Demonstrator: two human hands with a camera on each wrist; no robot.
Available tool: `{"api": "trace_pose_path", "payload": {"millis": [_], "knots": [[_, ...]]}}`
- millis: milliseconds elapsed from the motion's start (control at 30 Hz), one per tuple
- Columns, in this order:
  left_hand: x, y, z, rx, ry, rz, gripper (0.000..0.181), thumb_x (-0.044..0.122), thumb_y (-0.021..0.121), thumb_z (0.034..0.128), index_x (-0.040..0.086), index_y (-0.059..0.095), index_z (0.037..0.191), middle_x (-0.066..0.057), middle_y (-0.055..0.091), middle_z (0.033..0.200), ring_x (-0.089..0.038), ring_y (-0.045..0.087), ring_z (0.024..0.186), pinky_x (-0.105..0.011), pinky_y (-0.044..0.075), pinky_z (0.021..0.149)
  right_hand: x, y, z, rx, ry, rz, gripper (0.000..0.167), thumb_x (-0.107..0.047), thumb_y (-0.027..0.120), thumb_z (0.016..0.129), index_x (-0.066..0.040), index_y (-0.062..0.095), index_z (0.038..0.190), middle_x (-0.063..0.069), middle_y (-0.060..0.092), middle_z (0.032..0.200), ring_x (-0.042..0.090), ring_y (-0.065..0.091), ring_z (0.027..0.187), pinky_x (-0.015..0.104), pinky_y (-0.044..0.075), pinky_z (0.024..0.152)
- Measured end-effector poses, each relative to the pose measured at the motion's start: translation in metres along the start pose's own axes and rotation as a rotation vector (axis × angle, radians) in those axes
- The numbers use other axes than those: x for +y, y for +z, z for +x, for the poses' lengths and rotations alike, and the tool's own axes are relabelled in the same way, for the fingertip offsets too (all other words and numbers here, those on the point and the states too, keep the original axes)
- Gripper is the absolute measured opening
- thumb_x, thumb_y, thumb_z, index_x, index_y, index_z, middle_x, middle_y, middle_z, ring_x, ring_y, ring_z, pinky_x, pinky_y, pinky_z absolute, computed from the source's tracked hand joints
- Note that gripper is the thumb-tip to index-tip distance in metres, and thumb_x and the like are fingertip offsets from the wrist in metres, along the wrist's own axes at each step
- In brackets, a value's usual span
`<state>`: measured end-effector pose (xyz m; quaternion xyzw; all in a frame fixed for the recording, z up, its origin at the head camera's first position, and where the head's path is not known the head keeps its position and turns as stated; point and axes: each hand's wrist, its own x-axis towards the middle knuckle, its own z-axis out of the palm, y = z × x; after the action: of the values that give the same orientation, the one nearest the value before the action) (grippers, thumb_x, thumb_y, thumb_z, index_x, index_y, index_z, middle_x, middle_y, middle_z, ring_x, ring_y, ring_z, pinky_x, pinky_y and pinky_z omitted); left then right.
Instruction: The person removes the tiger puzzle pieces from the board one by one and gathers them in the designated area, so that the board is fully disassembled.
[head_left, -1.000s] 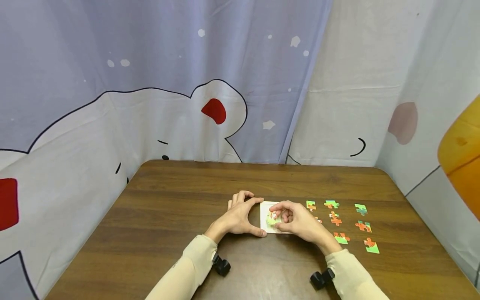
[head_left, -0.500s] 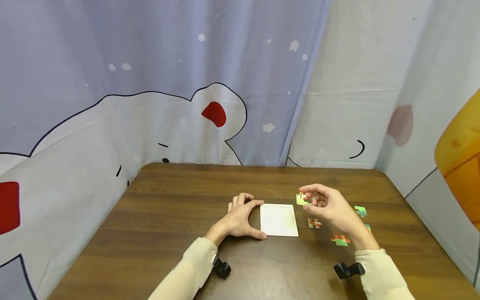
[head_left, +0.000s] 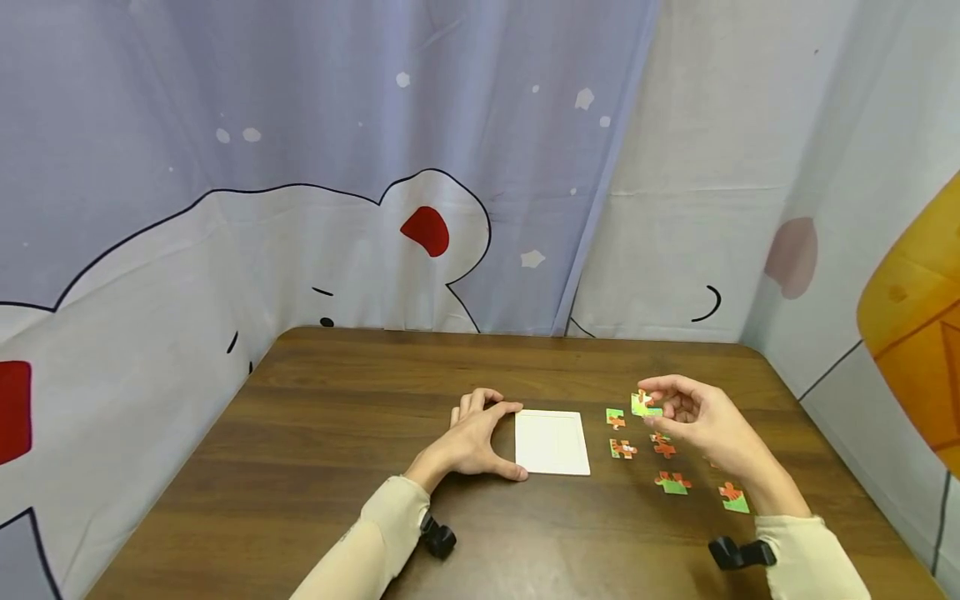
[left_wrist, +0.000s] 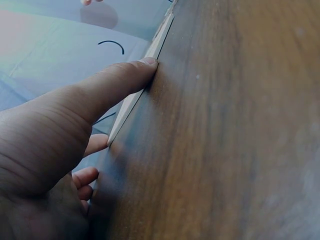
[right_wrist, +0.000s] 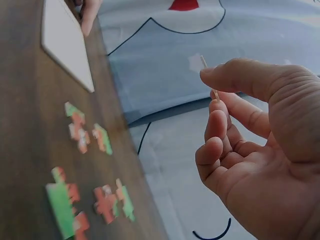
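In the head view my left hand lies at the left side of a square white puzzle board. Its spread thumb and index finger touch the board's two left corners. Between thumb and fingertips my right hand pinches a green and orange puzzle piece above the table, to the right of the board. The right wrist view shows that piece edge-on, beyond the thumb. In the left wrist view the thumb lies against the thin board edge.
Several loose puzzle pieces, among them a red-green one, lie right of the board on the brown wooden table. Others are partly hidden by the right hand and forearm. Printed curtains hang around the table's back and sides.
From over the white board, my right hand has carried the puzzle piece to the right, above the loose pieces. The white board shows bare now. My left hand has stayed at the board.
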<state>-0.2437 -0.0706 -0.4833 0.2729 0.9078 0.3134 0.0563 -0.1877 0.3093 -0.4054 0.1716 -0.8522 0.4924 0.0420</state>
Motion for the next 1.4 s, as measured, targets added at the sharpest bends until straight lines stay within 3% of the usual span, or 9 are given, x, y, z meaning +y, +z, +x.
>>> {"api": "trace_pose_path", "payload": {"millis": [233,433,700,900,1400], "knots": [[0.002,0.0,0.003,-0.007,0.012,-0.006,0.107,0.055,0.103,0.0734,0.023,0.056,0.164,-0.014,0.038,0.165,-0.042,0.031,0.15,-0.057,0.03,0.115,0.019,0.008,-0.02,-0.031,0.02,0.006,0.043,-0.004,0.088,0.094,-0.003,0.073,0.134,0.009,0.063,0.089,0.012,0.06,0.068,0.027,0.051,0.057],[0.004,0.002,0.006,-0.01,0.02,-0.007,0.107,0.055,0.103,0.0737,0.022,0.055,0.164,-0.014,0.037,0.165,-0.042,0.03,0.15,-0.057,0.03,0.116,0.032,0.016,-0.033,-0.092,0.02,0.009,0.043,-0.006,0.092,0.09,-0.001,0.075,0.13,0.011,0.069,0.098,0.009,0.054,0.074,0.025,0.048,0.06],[0.004,0.004,0.008,-0.01,0.014,-0.019,0.107,0.054,0.103,0.0742,0.021,0.055,0.164,-0.015,0.036,0.165,-0.042,0.029,0.152,-0.06,0.028,0.118,0.043,0.023,-0.034,-0.116,-0.037,-0.101,0.042,-0.009,0.097,0.086,-0.01,0.082,0.125,0.004,0.066,0.097,0.022,0.052,0.075,0.026,0.044,0.065],[0.002,0.004,0.006,-0.012,0.007,-0.014,0.106,0.054,0.103,0.0738,0.021,0.056,0.164,-0.015,0.037,0.164,-0.043,0.03,0.151,-0.059,0.029,0.117,0.046,0.03,-0.035,-0.144,0.026,-0.1,0.042,-0.012,0.098,0.085,-0.012,0.082,0.123,0.003,0.064,0.096,0.021,0.052,0.075,0.024,0.045,0.065],[-0.001,0.002,0.003,0.007,0.017,-0.015,0.107,0.05,0.105,0.0717,0.02,0.057,0.162,-0.017,0.038,0.162,-0.044,0.03,0.149,-0.059,0.029,0.113,0.038,0.039,-0.031,-0.155,0.047,-0.232,0.04,-0.018,0.1,0.083,-0.02,0.083,0.12,-0.002,0.062,0.095,0.012,0.051,0.079,0.025,0.045,0.07]]}}
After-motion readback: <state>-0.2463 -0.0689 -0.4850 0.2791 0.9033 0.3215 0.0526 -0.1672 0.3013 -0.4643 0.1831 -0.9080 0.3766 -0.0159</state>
